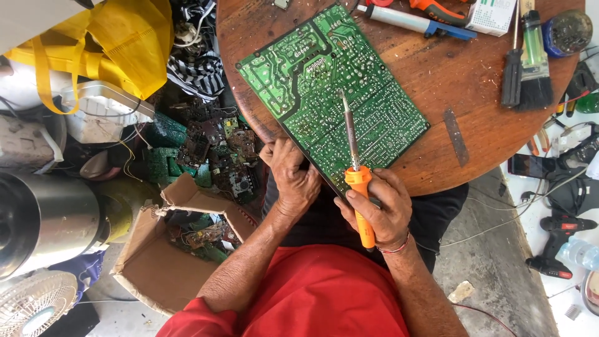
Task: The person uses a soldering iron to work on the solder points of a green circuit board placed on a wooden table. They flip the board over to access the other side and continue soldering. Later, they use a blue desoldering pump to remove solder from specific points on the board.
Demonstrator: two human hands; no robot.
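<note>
In front of me is a round wooden table (449,81), its brown top scratched and dusted with small flecks. A big green circuit board (318,81) lies tilted across it, one corner hanging over the near edge. Along the far side lie a blue-tipped tube (412,22), a small white box (493,14), two paint brushes (529,62) and a round blue tin (568,31). A flat metal strip (456,136) lies near the edge.

On the round wooden table (437,81) lie one green circuit board (324,87) and two brushes (527,62); beside it stands one cardboard box (146,262).
</note>
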